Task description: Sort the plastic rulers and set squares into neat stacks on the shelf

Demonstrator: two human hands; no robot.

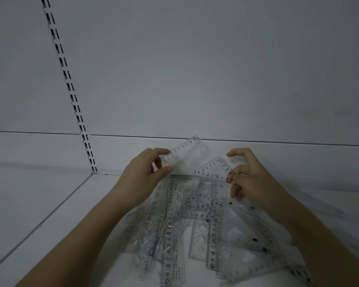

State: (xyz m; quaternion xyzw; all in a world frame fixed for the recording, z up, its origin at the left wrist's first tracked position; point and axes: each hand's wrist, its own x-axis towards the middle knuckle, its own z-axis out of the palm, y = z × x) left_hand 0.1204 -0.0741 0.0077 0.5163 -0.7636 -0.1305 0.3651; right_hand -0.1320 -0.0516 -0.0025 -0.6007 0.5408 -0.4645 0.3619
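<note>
A loose pile of several clear plastic rulers and set squares lies spread on the white shelf between my forearms. My left hand pinches a clear straight ruler between thumb and fingers and holds it raised above the pile, its far end tilted up to the right. My right hand pinches a small clear set square by its right corner, lifted just over the pile. The two held pieces sit close together, the ruler to the upper left of the set square.
The shelf's white back panel rises right behind the pile. A slotted upright runs down the back panel at the left. A seam crosses the shelf surface diagonally to the left of my left arm.
</note>
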